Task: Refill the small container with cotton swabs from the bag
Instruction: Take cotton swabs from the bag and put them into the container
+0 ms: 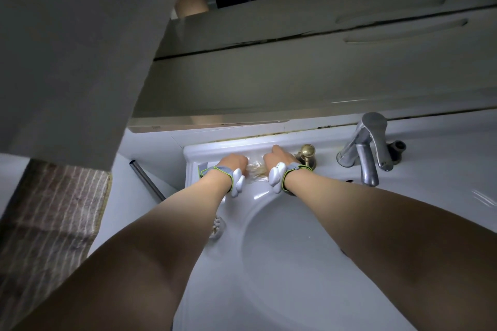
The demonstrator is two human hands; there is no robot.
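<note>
A clear plastic bag (256,169) with pale swab sticks inside lies on the back ledge of the white sink (269,250), between my two hands. My left hand (233,162) grips the bag's left end with curled fingers. My right hand (277,158) holds the bag's right end, its fingers curled over it. A small round container (217,226) holding several cotton swabs stands on the sink's left rim, partly hidden by my left forearm. Both wrists wear grey straps with white sensors.
A brass knob (307,152) stands just right of my right hand. A chrome faucet (367,148) rises at the right. A metal bar (147,181) leans left of the sink. Closed cabinet doors (295,67) hang overhead.
</note>
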